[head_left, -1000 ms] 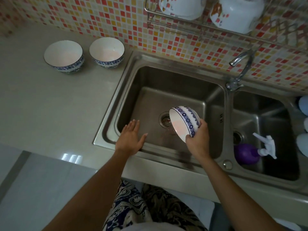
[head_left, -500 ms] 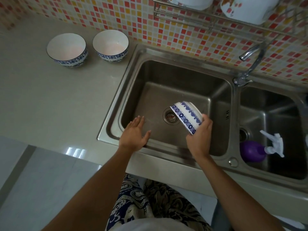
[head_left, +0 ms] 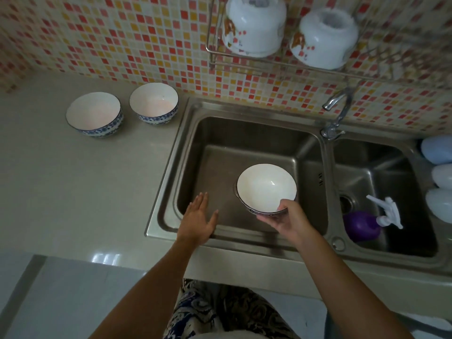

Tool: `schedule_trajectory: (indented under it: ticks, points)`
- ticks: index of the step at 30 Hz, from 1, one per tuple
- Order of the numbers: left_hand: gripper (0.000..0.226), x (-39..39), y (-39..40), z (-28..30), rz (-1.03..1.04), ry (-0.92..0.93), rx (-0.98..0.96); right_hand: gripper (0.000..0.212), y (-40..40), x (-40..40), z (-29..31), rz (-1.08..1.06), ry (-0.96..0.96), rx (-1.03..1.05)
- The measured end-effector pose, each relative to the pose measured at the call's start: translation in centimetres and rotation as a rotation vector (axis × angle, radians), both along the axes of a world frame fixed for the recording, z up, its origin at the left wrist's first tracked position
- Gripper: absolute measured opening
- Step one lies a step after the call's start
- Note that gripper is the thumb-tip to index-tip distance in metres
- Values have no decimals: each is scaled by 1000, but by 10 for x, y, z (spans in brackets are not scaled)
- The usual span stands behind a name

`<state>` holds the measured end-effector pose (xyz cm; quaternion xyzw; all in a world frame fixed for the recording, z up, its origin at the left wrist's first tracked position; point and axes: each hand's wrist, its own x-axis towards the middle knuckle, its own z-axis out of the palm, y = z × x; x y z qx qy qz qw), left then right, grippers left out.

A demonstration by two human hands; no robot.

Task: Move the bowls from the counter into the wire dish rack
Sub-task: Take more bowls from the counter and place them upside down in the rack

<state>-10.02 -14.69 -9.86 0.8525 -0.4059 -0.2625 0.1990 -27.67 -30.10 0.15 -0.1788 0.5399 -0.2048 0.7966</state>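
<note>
From the head view, your right hand (head_left: 288, 220) grips a white ceramic bowl with a blue-patterned outside (head_left: 266, 188) by its near rim, thumb over the edge and fingers curled underneath. The bowl sits mouth-up above the left basin of the stainless steel double sink (head_left: 186, 152), over the drain. Your left hand (head_left: 198, 220) is flat and open, fingers spread a little, holding nothing, hovering at the near left corner of that basin; whether it touches the steel rim cannot be told.

Two more white bowls with blue floral bands stand upright on the pale beige smooth surface (head_left: 73, 187) left of the sink, side by side and close together: the left bowl (head_left: 94, 113) and the right bowl (head_left: 154, 102), which is near the tiled wall. The chrome wire dish rack (head_left: 244, 61) hangs on the red, orange and white mosaic wall above the sink, with two white glossy pots with small red and brown motifs (head_left: 254, 23) upside down in it.

A purple spray bottle with a white trigger (head_left: 364, 225) lies in the right basin. No readable writing shows anywhere.
</note>
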Motion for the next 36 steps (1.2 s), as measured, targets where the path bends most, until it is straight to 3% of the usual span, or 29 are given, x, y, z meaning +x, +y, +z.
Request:
schedule_trajectory:
  ticks: [5, 11, 15, 17, 21, 24, 28, 30, 33, 36]
  points:
    - [62, 19, -15, 31, 24, 35, -142, 33, -4, 4, 39, 31, -102, -18]
    - [49, 69, -94, 149, 25, -204, -620, 35, -21, 7, 114, 110, -240, -184]
    - [50, 85, -141, 229, -32, -350, -784, 35, -35, 8, 152, 112, -367, -292]
    - [53, 87, -164, 254, -93, -428, -781, 33, -44, 11, 166, 95, -426, -323]
    - [58, 88, -202, 269, -227, -545, -673, 85, -66, 14, 189, 75, -553, -395]
    - [62, 88, -223, 264, -284, -624, -544, 95, -82, 14, 206, 47, -539, -455]
    - [60, 80, -246, 265, -303, -687, -449, 53, -107, 11, 221, -35, -486, -514]
    - [59, 79, -253, 262, -315, -733, -407, 54, -121, 8, 225, -64, -474, -557]
    - [64, 80, -256, 254, -304, -777, -389, 38, -142, 5, 229, -111, -400, -652]
    - [60, 80, -259, 252, -283, -771, -409, 40, -161, 5, 235, -101, -263, -852]
